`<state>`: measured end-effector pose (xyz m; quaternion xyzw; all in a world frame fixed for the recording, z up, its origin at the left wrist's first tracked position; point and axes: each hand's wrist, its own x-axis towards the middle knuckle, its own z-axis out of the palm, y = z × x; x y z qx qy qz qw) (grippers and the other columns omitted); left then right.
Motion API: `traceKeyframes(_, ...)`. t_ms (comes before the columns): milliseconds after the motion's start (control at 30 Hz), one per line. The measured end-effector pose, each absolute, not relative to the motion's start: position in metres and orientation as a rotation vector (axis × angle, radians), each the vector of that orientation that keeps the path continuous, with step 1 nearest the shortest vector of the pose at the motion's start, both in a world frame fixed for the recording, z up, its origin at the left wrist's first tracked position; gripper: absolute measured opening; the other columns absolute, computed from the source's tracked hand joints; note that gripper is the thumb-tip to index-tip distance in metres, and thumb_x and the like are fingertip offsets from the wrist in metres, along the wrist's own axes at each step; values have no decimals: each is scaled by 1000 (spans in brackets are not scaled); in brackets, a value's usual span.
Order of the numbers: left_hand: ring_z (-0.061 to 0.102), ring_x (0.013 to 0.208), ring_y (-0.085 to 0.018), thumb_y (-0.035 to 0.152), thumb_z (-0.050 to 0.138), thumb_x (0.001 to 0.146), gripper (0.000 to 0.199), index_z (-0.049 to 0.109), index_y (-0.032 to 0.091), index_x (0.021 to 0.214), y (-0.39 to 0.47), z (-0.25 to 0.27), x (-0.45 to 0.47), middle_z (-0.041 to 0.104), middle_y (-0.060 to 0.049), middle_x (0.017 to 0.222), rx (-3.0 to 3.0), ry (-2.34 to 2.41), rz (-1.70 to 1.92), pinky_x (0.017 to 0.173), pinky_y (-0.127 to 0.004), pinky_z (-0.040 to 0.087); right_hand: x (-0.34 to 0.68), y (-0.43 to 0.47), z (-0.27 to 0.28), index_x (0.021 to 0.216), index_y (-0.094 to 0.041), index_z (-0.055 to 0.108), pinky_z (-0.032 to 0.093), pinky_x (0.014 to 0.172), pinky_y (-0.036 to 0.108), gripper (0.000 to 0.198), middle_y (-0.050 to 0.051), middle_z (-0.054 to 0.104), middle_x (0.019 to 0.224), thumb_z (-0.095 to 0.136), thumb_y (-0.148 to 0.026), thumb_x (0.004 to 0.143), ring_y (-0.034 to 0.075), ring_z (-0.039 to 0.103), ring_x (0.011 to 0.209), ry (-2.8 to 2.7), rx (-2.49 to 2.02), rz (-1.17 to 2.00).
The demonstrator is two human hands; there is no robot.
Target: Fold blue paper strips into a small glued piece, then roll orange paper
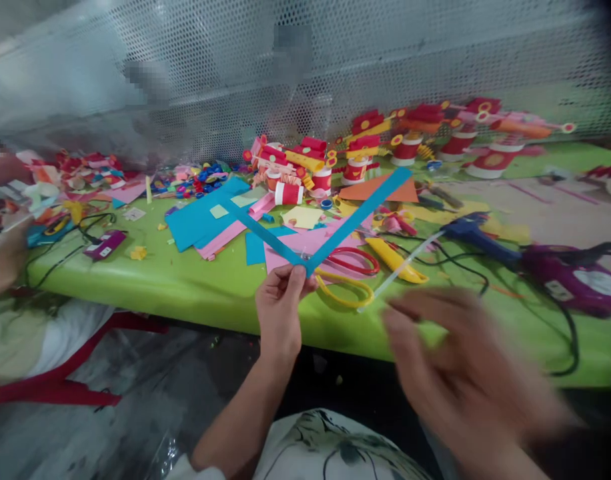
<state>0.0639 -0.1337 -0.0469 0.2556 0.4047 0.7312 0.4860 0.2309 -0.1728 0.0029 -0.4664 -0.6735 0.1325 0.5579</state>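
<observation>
My left hand (281,303) pinches two blue paper strips (358,220) where their ends meet, so they spread upward in a V above the table's front edge. Blurred by motion, my right hand (465,363) hangs at the lower right, apart from the strips; whether its fingers hold anything does not show. Just beyond the left hand lie scissors (346,297) with one red and one yellow handle loop. A yellow utility knife (395,260) and a translucent glue stick (410,260), which runs from a blue-and-purple glue gun (495,243), are between the two hands.
Blue paper sheets (200,217), pink sheets and an orange sheet (385,189) cover the green table (185,280). Red-and-white paper cup models (355,170) stand along the perforated metal screen (225,87). A co-worker's hand (8,257) is at the far left, near another purple device (104,245).
</observation>
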Motion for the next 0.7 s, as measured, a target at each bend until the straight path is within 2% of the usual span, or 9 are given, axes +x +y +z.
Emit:
traceKeyframes(100,67,71,-9,36,82,80,23,68,18,85,-141,-46,78,69,2,77,573,969,1822,80,-27,58,208,-147,-20,105,-28,76,51,64,37,20,6,75,94,70,-40,90,23,66,74,-1601,-1102,706)
traceKeyframes(133,68,73,-10,36,80,82,22,69,18,86,-143,-47,83,70,2,79,590,978,1829,80,-27,58,201,-138,-28,103,-27,76,51,62,36,21,6,75,94,72,-42,89,21,65,71,-1556,-1077,830)
traceKeyframes(200,68,79,-11,36,78,84,20,70,18,89,-147,-49,89,72,0,84,643,1009,1850,80,-26,58,193,-126,-41,100,-26,76,54,69,35,21,5,75,95,78,-40,84,22,67,79,-1433,-1011,991)
traceKeyframes(300,69,82,-12,35,77,85,19,71,18,89,-150,-55,94,72,-1,86,700,1041,1877,81,-26,58,189,-122,-51,91,-27,77,55,72,33,15,2,72,90,82,-36,80,20,66,80,-1286,-929,1092)
traceKeyframes(433,70,80,-14,31,80,82,17,71,18,87,-150,-56,89,74,-1,87,694,948,1777,79,-29,59,192,-126,-49,85,-27,76,56,66,29,11,-1,70,81,84,-30,78,16,65,69,-1180,-866,1216)
traceKeyframes(567,72,77,-16,26,84,77,18,76,16,89,-147,-50,78,77,-4,87,663,870,1616,76,-30,61,198,-126,-45,83,-23,75,55,67,30,11,1,71,77,80,-33,82,17,67,71,-1282,-929,1248)
traceKeyframes(700,72,75,-16,28,82,80,13,79,16,84,-146,-46,72,78,-3,83,707,868,1543,74,-29,62,202,-127,-44,86,-21,74,55,68,32,14,3,71,80,78,-35,84,18,66,72,-1330,-976,1237)
